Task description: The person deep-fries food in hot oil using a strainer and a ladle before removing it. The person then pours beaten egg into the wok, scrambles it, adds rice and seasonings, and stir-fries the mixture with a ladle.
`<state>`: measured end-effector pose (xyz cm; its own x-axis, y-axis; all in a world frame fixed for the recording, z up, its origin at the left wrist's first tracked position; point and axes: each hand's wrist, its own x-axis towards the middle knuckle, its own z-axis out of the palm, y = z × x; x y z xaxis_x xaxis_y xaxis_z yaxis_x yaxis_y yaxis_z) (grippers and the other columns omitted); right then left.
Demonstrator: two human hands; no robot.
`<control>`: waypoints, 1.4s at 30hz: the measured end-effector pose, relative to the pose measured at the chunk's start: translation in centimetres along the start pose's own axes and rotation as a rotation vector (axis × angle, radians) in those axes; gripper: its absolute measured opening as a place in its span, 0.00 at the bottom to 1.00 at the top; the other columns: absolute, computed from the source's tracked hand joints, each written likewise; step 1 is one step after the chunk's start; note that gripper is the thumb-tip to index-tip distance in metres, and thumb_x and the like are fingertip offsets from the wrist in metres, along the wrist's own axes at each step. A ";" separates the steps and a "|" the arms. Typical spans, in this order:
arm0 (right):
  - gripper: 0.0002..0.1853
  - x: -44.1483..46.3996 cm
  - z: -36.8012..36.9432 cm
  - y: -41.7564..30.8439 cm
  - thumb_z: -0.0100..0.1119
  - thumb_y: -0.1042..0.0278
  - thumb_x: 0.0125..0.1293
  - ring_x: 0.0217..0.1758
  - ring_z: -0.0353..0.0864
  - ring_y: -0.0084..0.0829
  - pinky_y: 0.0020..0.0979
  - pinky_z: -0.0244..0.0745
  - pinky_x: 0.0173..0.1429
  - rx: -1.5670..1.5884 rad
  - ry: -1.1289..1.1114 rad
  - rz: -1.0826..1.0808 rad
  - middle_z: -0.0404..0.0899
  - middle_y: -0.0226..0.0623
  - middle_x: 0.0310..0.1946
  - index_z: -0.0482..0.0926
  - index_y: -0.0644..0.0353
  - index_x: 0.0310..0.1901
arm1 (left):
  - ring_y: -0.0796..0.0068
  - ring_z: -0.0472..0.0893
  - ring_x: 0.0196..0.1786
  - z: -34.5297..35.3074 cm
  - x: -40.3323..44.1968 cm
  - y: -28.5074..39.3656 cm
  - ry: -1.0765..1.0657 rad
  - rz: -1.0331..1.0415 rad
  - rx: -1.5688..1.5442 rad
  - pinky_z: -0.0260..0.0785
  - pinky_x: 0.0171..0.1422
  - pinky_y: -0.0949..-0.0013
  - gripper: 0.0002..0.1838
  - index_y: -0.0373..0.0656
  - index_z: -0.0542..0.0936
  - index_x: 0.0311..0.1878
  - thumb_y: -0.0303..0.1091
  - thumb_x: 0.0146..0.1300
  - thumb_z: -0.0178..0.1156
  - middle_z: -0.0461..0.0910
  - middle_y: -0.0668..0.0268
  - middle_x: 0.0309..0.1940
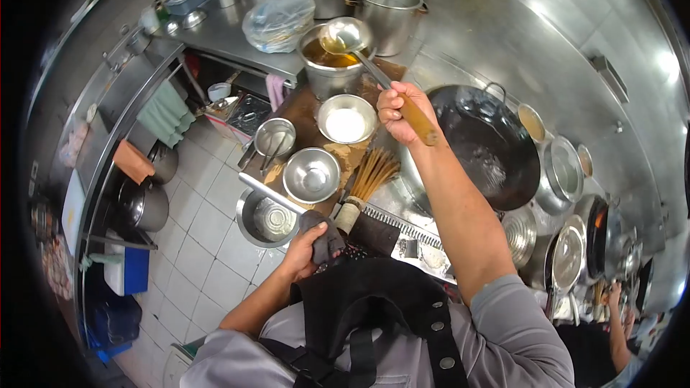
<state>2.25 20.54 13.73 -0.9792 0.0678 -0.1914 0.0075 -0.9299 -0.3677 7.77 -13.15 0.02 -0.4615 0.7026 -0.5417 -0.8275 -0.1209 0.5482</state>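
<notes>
My right hand is closed round the wooden handle of a ladle, whose bowl is over a metal pot of yellow-brown liquid. My left hand grips a dark cloth near my waist; a pale flat bar runs from it to the upper left. Between the hands stand an empty steel bowl, a bowl of white contents and a bamboo brush. A large black wok lies to the right of my right forearm.
A tall pot and a plastic bag stand at the back. Left of the bowls is a small pot. Strainers and pans line the right side, where another person's arm shows. Shelving is at left.
</notes>
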 end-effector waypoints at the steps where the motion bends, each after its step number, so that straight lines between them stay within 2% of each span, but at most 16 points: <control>1: 0.07 -1.8 -0.2 -0.6 0.57 0.70 0.69 0.25 0.73 0.22 0.26 0.64 0.27 0.120 -0.091 0.036 0.74 0.31 0.28 0.73 0.64 0.42 | 0.63 0.85 0.36 -0.2 0.0 -0.1 0.002 -0.002 0.008 0.82 0.39 0.62 0.16 0.37 0.77 0.52 0.43 0.75 0.59 0.83 0.58 0.38; 4: 0.17 -8.9 -1.7 -1.8 0.56 0.68 0.71 0.26 0.72 0.20 0.25 0.64 0.27 0.261 -0.257 0.000 0.73 0.30 0.29 0.75 0.71 0.55 | 0.63 0.86 0.35 0.2 0.6 -0.6 -0.033 -0.059 0.045 0.82 0.38 0.62 0.17 0.38 0.78 0.52 0.44 0.74 0.60 0.85 0.57 0.38; 8: 0.15 -22.7 -1.4 -3.7 0.55 0.68 0.73 0.23 0.71 0.19 0.24 0.64 0.25 0.102 -0.184 -0.206 0.73 0.30 0.29 0.74 0.68 0.56 | 0.62 0.87 0.37 2.0 1.8 -1.6 -0.143 -0.090 0.161 0.81 0.39 0.62 0.20 0.35 0.78 0.54 0.44 0.75 0.59 0.85 0.54 0.39; 10: 0.14 -29.2 -1.4 -4.4 0.56 0.69 0.72 0.21 0.70 0.19 0.24 0.63 0.23 -0.107 0.005 -0.340 0.73 0.31 0.29 0.73 0.60 0.57 | 0.61 0.87 0.37 3.4 2.1 -1.7 -0.176 -0.094 0.195 0.81 0.41 0.61 0.20 0.33 0.77 0.54 0.43 0.76 0.57 0.85 0.53 0.39; 12: 0.14 -34.2 0.0 -3.3 0.57 0.70 0.71 0.21 0.70 0.20 0.26 0.64 0.21 -0.388 0.411 -0.451 0.74 0.31 0.28 0.71 0.54 0.56 | 0.61 0.86 0.36 4.5 2.5 -1.9 -0.188 -0.145 0.220 0.81 0.43 0.61 0.18 0.32 0.77 0.53 0.42 0.77 0.56 0.85 0.53 0.39; 13: 0.14 -35.4 0.2 -2.5 0.57 0.70 0.71 0.21 0.70 0.20 0.26 0.64 0.21 -0.385 0.420 -0.458 0.74 0.31 0.28 0.71 0.54 0.56 | 0.61 0.86 0.36 5.1 2.6 -2.1 -0.182 -0.172 0.232 0.81 0.42 0.61 0.18 0.33 0.78 0.53 0.42 0.77 0.55 0.85 0.53 0.39; 15: 0.14 -37.3 0.3 -1.4 0.58 0.71 0.70 0.21 0.71 0.21 0.26 0.64 0.21 -0.638 0.855 -0.444 0.74 0.31 0.27 0.71 0.52 0.55 | 0.61 0.86 0.36 5.9 3.1 -2.6 -0.183 -0.203 0.250 0.81 0.41 0.61 0.18 0.33 0.78 0.53 0.41 0.77 0.55 0.85 0.54 0.38; 18: 0.12 -38.8 -4.4 -2.2 0.58 0.72 0.69 0.21 0.71 0.23 0.26 0.65 0.22 -0.281 0.725 -0.535 0.75 0.32 0.27 0.71 0.52 0.52 | 0.62 0.86 0.35 6.7 4.1 -3.8 -0.240 -0.250 0.225 0.81 0.39 0.61 0.17 0.34 0.78 0.51 0.41 0.77 0.55 0.85 0.55 0.38; 19: 0.11 -39.0 -7.6 -2.9 0.58 0.72 0.69 0.21 0.72 0.24 0.26 0.65 0.23 -0.016 0.497 -0.586 0.75 0.33 0.27 0.70 0.53 0.50 | 0.62 0.86 0.35 7.0 4.4 -4.1 -0.286 -0.261 0.223 0.81 0.39 0.61 0.16 0.35 0.78 0.51 0.41 0.77 0.55 0.85 0.55 0.37; 20: 0.13 -38.7 -10.4 -3.3 0.58 0.73 0.67 0.21 0.72 0.24 0.25 0.66 0.23 -0.005 0.369 -0.578 0.75 0.33 0.27 0.69 0.55 0.52 | 0.62 0.85 0.34 7.3 4.5 -4.4 -0.332 -0.271 0.220 0.81 0.38 0.61 0.16 0.35 0.78 0.50 0.41 0.77 0.56 0.84 0.56 0.37; 22: 0.18 -35.6 -8.2 -0.6 0.58 0.75 0.65 0.22 0.72 0.23 0.25 0.68 0.24 -0.498 0.886 -0.742 0.75 0.33 0.27 0.68 0.57 0.56 | 0.62 0.85 0.34 8.2 4.2 -4.8 -0.302 -0.293 0.210 0.80 0.37 0.62 0.15 0.36 0.78 0.50 0.41 0.77 0.56 0.84 0.56 0.37; 25: 0.26 -36.1 -9.3 2.3 0.57 0.78 0.64 0.23 0.73 0.24 0.26 0.71 0.24 -0.771 1.107 -0.804 0.75 0.34 0.28 0.65 0.60 0.64 | 0.62 0.85 0.34 8.2 4.1 -5.2 -0.258 -0.282 0.218 0.80 0.38 0.62 0.15 0.36 0.78 0.50 0.41 0.77 0.56 0.84 0.56 0.37; 30: 0.32 -41.5 -8.4 1.8 0.57 0.78 0.64 0.21 0.73 0.25 0.28 0.71 0.24 -0.856 1.099 -0.700 0.75 0.33 0.25 0.61 0.63 0.70 | 0.62 0.85 0.36 7.4 4.1 -5.7 -0.261 -0.212 0.231 0.81 0.41 0.60 0.17 0.36 0.77 0.52 0.43 0.77 0.55 0.84 0.56 0.38; 35: 0.25 -37.6 -9.7 -3.9 0.58 0.78 0.62 0.21 0.73 0.26 0.30 0.71 0.25 -1.145 1.216 -0.492 0.75 0.34 0.24 0.69 0.65 0.62 | 0.59 0.82 0.52 13.2 6.3 -7.0 -0.198 -0.292 0.150 0.80 0.54 0.49 0.24 0.43 0.74 0.61 0.54 0.79 0.51 0.80 0.57 0.55; 39: 0.24 -31.6 -12.6 -7.3 0.62 0.73 0.65 0.20 0.74 0.25 0.29 0.71 0.24 -1.020 0.946 -0.371 0.75 0.32 0.25 0.71 0.60 0.63 | 0.53 0.76 0.66 22.2 10.0 -10.0 -0.381 -0.352 0.105 0.71 0.70 0.40 0.32 0.47 0.68 0.68 0.65 0.77 0.46 0.74 0.56 0.65; 42: 0.25 -33.3 -11.9 -8.3 0.63 0.74 0.64 0.21 0.75 0.26 0.30 0.72 0.25 -0.945 0.799 -0.268 0.75 0.32 0.25 0.71 0.62 0.63 | 0.52 0.76 0.63 27.7 11.1 -12.0 -0.367 -0.296 0.006 0.74 0.66 0.40 0.27 0.47 0.69 0.63 0.60 0.77 0.51 0.73 0.58 0.61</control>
<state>37.17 30.28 12.27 -0.5798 0.7186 -0.3840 0.2934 -0.2556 -0.9212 21.41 15.56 5.11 -0.0610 0.9079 -0.4147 -0.9040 0.1259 0.4086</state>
